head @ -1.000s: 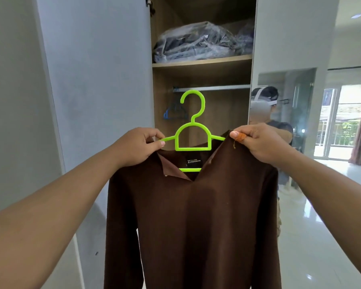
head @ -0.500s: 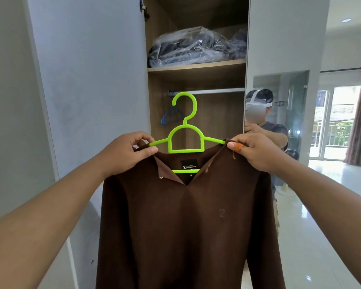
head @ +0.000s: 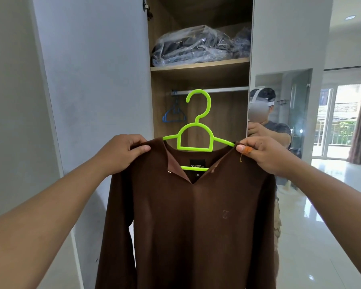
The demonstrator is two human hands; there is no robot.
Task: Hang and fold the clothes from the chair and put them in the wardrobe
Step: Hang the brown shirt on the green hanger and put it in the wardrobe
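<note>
Open wardrobe [head: 200, 65] in front, and one brown shirt [head: 196, 215] on one green hanger [head: 196, 138] is held up before it. Each shoulder is pinched: left hand [head: 121, 153], right hand [head: 263, 153]. Farther back, one blue hanger [head: 173, 114] is hung on the rail [head: 211, 90], one plastic-wrapped bundle [head: 200, 45] on the shelf.

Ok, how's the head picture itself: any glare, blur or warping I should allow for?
Head view: wide-angle warp bows the door edges; bright daylight blows out the window at right and glares off the floor; the shirt, hanger and both hands, left and right, look sharp; a face in the mirror is blurred.
</note>
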